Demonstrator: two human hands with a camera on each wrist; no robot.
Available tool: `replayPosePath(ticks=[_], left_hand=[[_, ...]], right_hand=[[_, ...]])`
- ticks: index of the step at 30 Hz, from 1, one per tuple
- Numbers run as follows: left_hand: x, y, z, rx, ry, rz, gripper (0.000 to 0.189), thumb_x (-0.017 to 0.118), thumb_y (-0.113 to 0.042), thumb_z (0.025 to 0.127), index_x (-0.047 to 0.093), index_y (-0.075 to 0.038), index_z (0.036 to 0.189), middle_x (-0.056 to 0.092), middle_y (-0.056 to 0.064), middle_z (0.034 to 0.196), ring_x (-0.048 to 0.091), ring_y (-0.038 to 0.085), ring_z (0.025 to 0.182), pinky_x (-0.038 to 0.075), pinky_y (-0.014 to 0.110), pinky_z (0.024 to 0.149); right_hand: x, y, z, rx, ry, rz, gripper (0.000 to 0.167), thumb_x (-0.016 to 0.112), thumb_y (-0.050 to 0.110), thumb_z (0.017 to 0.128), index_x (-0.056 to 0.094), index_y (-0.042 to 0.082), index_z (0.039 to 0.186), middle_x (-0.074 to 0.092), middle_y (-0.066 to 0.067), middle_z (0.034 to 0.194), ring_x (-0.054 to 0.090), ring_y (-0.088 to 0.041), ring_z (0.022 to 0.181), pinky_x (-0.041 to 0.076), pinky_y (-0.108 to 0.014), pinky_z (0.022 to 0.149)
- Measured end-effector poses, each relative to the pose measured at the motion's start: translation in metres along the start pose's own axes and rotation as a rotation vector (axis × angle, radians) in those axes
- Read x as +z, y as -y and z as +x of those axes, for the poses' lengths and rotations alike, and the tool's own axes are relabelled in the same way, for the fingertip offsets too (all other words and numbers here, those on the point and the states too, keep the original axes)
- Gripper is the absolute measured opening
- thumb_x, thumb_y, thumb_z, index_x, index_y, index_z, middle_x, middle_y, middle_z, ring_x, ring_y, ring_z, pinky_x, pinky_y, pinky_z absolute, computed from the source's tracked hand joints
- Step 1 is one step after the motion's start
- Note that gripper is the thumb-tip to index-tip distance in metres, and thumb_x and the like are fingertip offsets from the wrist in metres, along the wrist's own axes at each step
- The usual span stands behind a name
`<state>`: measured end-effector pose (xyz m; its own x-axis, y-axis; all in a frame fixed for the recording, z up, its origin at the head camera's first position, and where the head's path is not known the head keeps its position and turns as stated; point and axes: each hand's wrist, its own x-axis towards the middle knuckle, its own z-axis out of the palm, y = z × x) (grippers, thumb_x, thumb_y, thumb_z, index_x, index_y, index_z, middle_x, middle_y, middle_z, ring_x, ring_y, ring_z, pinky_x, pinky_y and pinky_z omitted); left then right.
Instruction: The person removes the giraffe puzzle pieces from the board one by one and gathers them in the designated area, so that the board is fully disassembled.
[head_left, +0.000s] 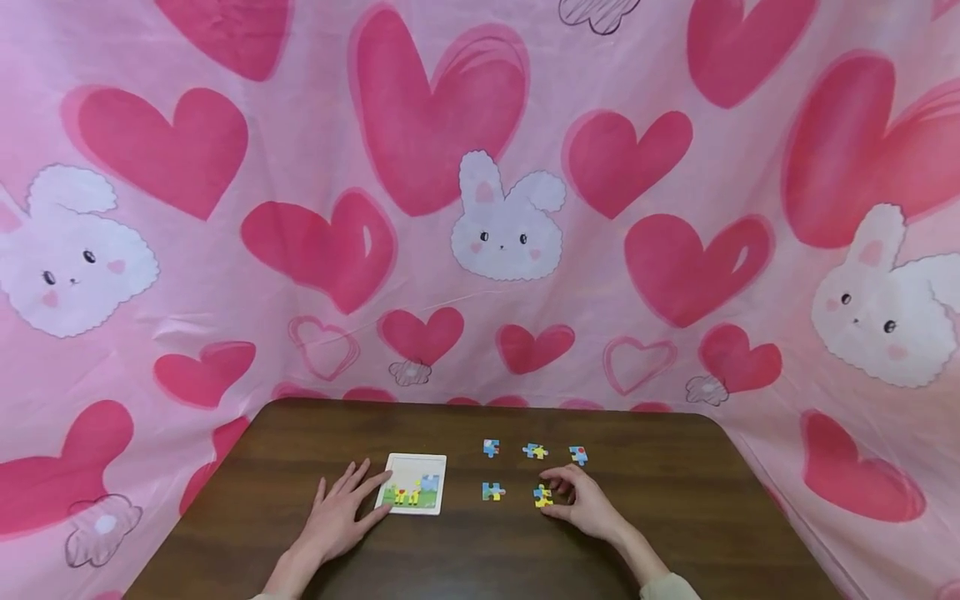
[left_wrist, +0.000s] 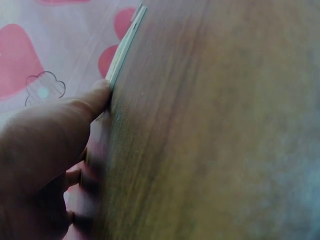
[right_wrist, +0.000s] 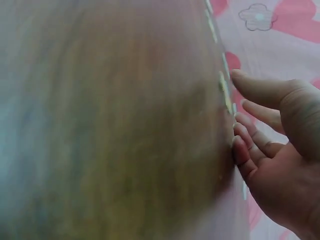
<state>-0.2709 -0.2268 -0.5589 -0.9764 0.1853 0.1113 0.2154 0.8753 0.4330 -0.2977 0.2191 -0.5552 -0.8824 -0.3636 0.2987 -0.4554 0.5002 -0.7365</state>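
A white-framed puzzle board (head_left: 417,510) lies on the table, with a green strip, small yellow figures and a light-blue part on its lower half. My left hand (head_left: 336,515) rests at its left side, index fingertip on the frame and thumb at the lower left edge; the left wrist view shows the thumb (left_wrist: 100,95) against the board's rim. To the right, a blue-and-yellow puzzle piece (head_left: 543,497) lies between the spread thumb and index finger of my right hand (head_left: 583,502). In the right wrist view its thumb (right_wrist: 260,90) is close beside the piece (right_wrist: 225,91).
More loose pieces lie in two rows: a blue one (head_left: 491,448), a blue-and-yellow one (head_left: 536,451) and one with a red spot (head_left: 578,455) at the back, a green-and-blue one (head_left: 492,492) in front. A pink heart-printed cloth (head_left: 420,275) surrounds the brown table (head_left: 465,558).
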Motion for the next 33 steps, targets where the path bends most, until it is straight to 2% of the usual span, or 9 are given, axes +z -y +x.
replayPosePath(ticks=[4, 9, 14, 22, 24, 33], left_hand=[[0.001, 0.000, 0.001, 0.007, 0.001, -0.009, 0.059, 0.072, -0.055, 0.102, 0.065, -0.027, 0.154, 0.048, 0.021, 0.172, 0.039, 0.049, 0.162, 0.016, 0.089, 0.124], [-0.001, 0.001, 0.001, 0.011, -0.005, -0.002, 0.058, 0.073, -0.054, 0.102, 0.066, -0.027, 0.153, 0.049, 0.021, 0.171, 0.040, 0.049, 0.162, 0.016, 0.089, 0.124], [-0.001, 0.002, 0.002, 0.009, 0.006, 0.005, 0.058, 0.073, -0.055, 0.102, 0.066, -0.028, 0.153, 0.049, 0.021, 0.171, 0.041, 0.049, 0.162, 0.017, 0.089, 0.123], [-0.001, 0.005, 0.001, 0.014, -0.019, 0.001, 0.058, 0.073, -0.055, 0.101, 0.066, -0.029, 0.153, 0.049, 0.021, 0.170, 0.041, 0.050, 0.161, 0.017, 0.089, 0.122], [-0.002, 0.003, 0.001, 0.008, -0.007, 0.015, 0.059, 0.072, -0.056, 0.102, 0.065, -0.029, 0.154, 0.049, 0.021, 0.171, 0.041, 0.050, 0.161, 0.017, 0.089, 0.123], [0.002, 0.002, 0.001, 0.011, -0.027, 0.008, 0.059, 0.074, -0.055, 0.100, 0.067, -0.029, 0.152, 0.051, 0.021, 0.170, 0.043, 0.050, 0.160, 0.019, 0.090, 0.122]], right_hand=[[0.001, 0.008, 0.006, 0.019, -0.064, 0.014, 0.042, 0.091, 0.003, 0.086, 0.073, -0.007, 0.122, 0.071, -0.012, 0.097, 0.064, -0.017, 0.084, 0.053, -0.023, 0.069], [0.011, 0.025, 0.020, 0.053, -0.070, 0.034, 0.043, 0.089, 0.005, 0.090, 0.071, -0.009, 0.127, 0.074, -0.013, 0.096, 0.064, -0.010, 0.084, 0.055, -0.022, 0.074], [0.031, 0.038, 0.035, 0.052, -0.027, 0.056, 0.044, 0.089, 0.007, 0.090, 0.070, -0.010, 0.126, 0.075, -0.015, 0.094, 0.062, -0.003, 0.080, 0.053, -0.020, 0.073], [0.063, 0.063, 0.058, 0.031, 0.055, 0.092, 0.048, 0.089, 0.008, 0.091, 0.068, -0.012, 0.128, 0.073, -0.020, 0.094, 0.054, 0.004, 0.073, 0.050, -0.017, 0.068], [0.072, 0.068, 0.065, 0.028, 0.077, 0.094, 0.049, 0.090, 0.009, 0.090, 0.068, -0.012, 0.129, 0.073, -0.020, 0.094, 0.054, 0.004, 0.072, 0.050, -0.017, 0.068], [0.109, 0.088, 0.083, 0.083, 0.158, 0.109, 0.046, 0.091, 0.009, 0.089, 0.070, -0.010, 0.125, 0.073, -0.019, 0.091, 0.052, -0.002, 0.065, 0.044, -0.017, 0.059]])
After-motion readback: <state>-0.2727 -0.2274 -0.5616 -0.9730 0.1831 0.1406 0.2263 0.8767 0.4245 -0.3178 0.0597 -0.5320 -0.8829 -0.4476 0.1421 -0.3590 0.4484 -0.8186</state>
